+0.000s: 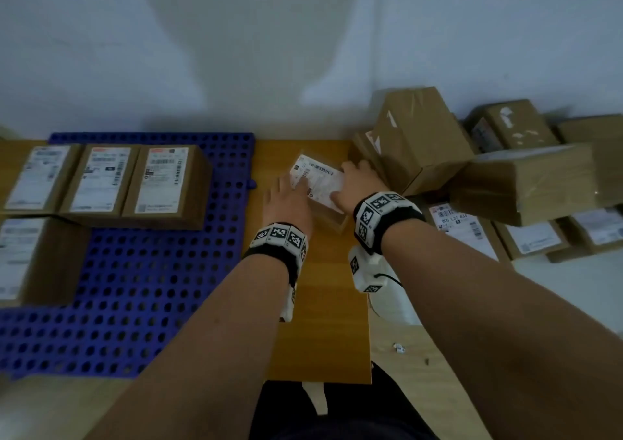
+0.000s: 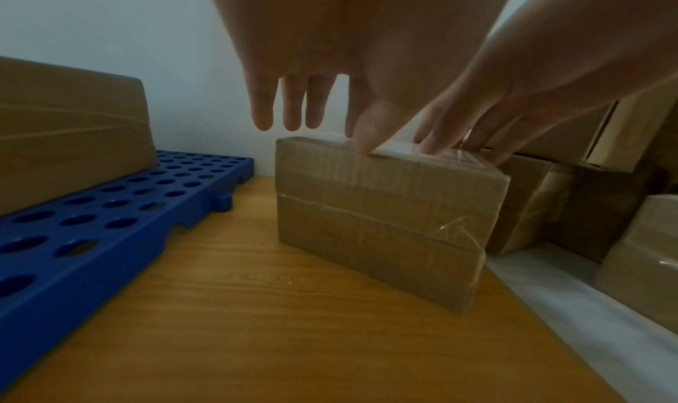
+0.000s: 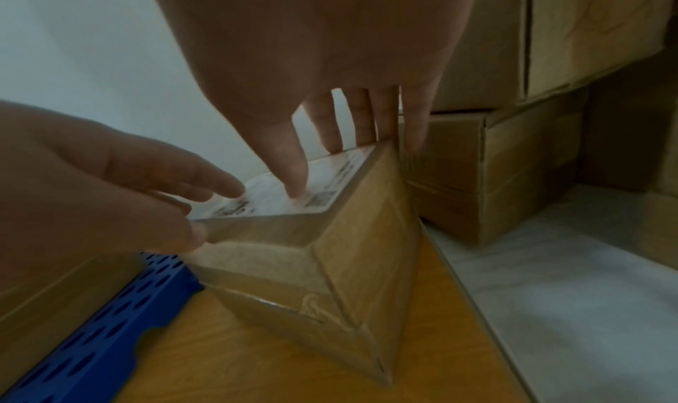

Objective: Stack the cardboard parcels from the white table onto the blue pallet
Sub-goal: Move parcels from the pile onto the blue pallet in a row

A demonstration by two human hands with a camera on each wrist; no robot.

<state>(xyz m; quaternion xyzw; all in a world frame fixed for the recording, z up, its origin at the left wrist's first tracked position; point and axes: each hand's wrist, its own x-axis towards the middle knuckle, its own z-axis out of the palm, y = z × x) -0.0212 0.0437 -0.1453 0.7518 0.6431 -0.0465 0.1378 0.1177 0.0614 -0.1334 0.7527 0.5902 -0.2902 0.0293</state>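
Note:
A small cardboard parcel [image 1: 320, 183] [image 2: 378, 206] [image 3: 352, 235] with a white label on top stands on the wooden surface [image 1: 320, 304], between the blue pallet [image 1: 151, 288] [image 2: 91, 235] and the white table [image 1: 573, 288]. My left hand [image 1: 286, 200] [image 2: 322, 135] holds its left end, thumb on the near top edge and fingers reaching over the far side. At its right end my right hand [image 1: 357, 180] [image 3: 332, 166] grips it, thumb on the label and fingers down the far right edge. Several labelled parcels [image 1: 161, 180] lie on the pallet's back and left.
A loose pile of cardboard parcels [image 1: 526, 183] [image 3: 477, 163] crowds the white table right beside my right hand, some tilted against the wall. The pallet's front and right parts show bare blue grid. A wall stands close behind everything.

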